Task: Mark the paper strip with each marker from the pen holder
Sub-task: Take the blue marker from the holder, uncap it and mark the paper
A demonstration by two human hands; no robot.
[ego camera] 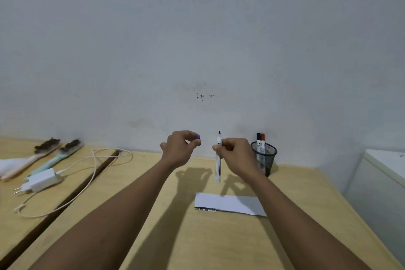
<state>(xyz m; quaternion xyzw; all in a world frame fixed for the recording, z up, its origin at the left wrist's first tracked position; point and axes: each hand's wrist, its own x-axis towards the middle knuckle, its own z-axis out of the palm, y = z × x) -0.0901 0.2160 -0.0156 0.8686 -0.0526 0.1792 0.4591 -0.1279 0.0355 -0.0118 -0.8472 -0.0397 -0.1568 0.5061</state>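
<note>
My right hand (235, 155) holds an uncapped white marker (218, 166) upright, its dark tip pointing up, above the desk. A little to its left, my left hand (180, 149) pinches the small blue cap (198, 137) between thumb and fingertips. The white paper strip (230, 204) lies flat on the wooden desk (197, 243) below both hands, with dark marks along its lower left edge. A black mesh pen holder (264, 158) stands by the wall, right of my right hand, with a black-capped marker (258, 140) and a red-capped marker (263, 141) in it.
On a second desk (13, 221) to the left lie two brushes (54, 153), a white charger (40, 181) and its looped cable (94, 171). A dark gap separates the two desks. A white cabinet (381, 184) stands at the right. The wall is close behind.
</note>
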